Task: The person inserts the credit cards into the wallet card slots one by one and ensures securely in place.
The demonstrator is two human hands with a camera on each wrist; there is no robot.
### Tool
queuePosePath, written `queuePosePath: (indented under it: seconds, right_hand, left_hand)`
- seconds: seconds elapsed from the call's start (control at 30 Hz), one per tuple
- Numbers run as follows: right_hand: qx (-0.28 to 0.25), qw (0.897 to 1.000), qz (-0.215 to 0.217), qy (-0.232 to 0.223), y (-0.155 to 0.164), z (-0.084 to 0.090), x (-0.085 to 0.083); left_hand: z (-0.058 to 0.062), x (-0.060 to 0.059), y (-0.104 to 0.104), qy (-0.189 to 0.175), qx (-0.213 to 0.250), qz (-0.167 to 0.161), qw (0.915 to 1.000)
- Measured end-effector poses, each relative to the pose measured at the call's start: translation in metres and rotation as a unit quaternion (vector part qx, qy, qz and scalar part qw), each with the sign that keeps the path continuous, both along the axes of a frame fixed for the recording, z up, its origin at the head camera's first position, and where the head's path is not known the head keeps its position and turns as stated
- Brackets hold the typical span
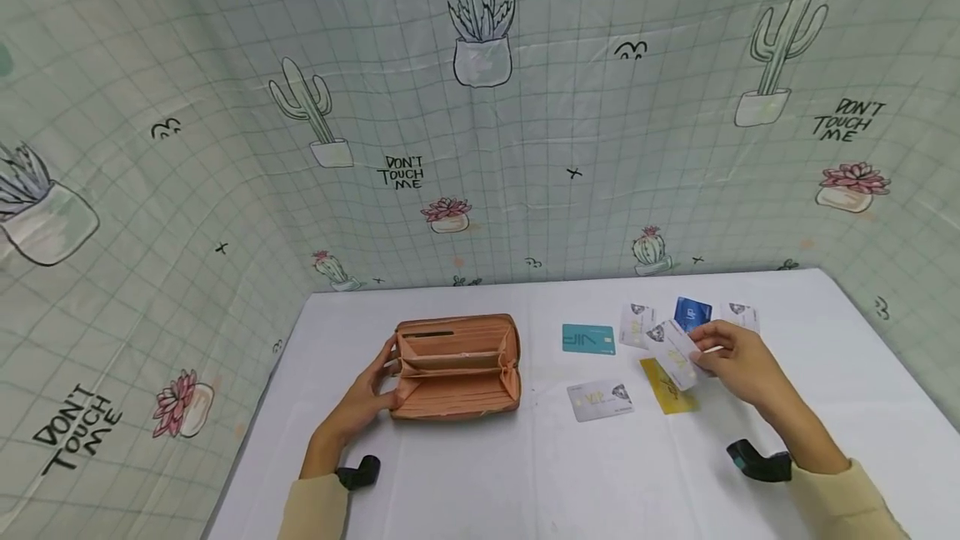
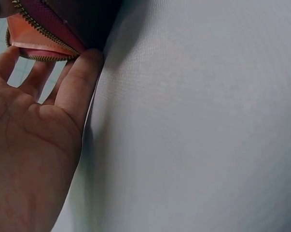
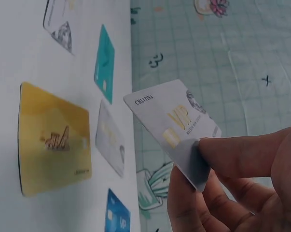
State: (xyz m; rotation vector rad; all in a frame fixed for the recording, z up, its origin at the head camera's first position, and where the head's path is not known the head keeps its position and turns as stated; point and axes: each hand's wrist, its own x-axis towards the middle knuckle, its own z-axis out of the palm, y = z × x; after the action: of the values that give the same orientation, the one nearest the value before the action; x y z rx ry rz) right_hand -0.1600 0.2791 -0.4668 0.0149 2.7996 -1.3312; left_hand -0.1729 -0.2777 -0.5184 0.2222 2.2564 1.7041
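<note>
Right hand (image 1: 738, 365) pinches a white VIP card (image 1: 672, 354); left hand (image 1: 372, 394), fingers straight, steadies the open orange wallet (image 1: 457, 367).
Teal card (image 1: 588, 338), yellow card (image 1: 670, 396) and blue card (image 1: 692, 312) lie near on the table (image 1: 525, 473).

1. Head view is bright and evenly lit, soft shadows only, with heavy fisheye bending at the edges.
2. Left wrist view is dim and murky, the left hand (image 2: 29, 145) blurry and throwing a dark shadow.
3. Right wrist view is darkish, and the yellow card (image 3: 53, 140) looks soft.
</note>
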Motion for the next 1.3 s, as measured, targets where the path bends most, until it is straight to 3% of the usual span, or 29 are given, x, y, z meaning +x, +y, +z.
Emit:
queuePosePath:
  seconds: [0.6, 1.3]
  right_hand:
    - [-0.080, 0.993, 0.075, 0.054, -0.090, 0.004, -0.037]
    - [-0.124, 0.971, 0.139, 0.146, -0.175, 0.010, -0.078]
  left_hand:
    - [-0.005, -0.002, -0.001, 0.009, 0.003, -0.002, 1.0000]
    - [-0.004, -0.001, 0.000, 0.001, -0.006, 0.006, 1.0000]
